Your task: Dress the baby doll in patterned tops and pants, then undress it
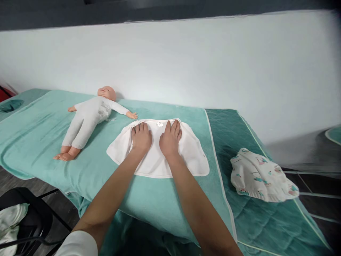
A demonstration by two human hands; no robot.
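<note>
Head view — hands [142, 136] [171, 138] on white cloth [154, 158], bare blanket [157, 195] along its hem [157, 176].

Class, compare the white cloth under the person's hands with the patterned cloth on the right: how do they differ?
The white cloth is mostly plain; the patterned cloth carries coloured prints.
The white cloth lies spread out on the light green cover, while the patterned cloth sits bunched on the darker quilted mat.
The left hand and right hand touch the white cloth; neither touches the patterned cloth.
Both have a whitish ground.
</note>
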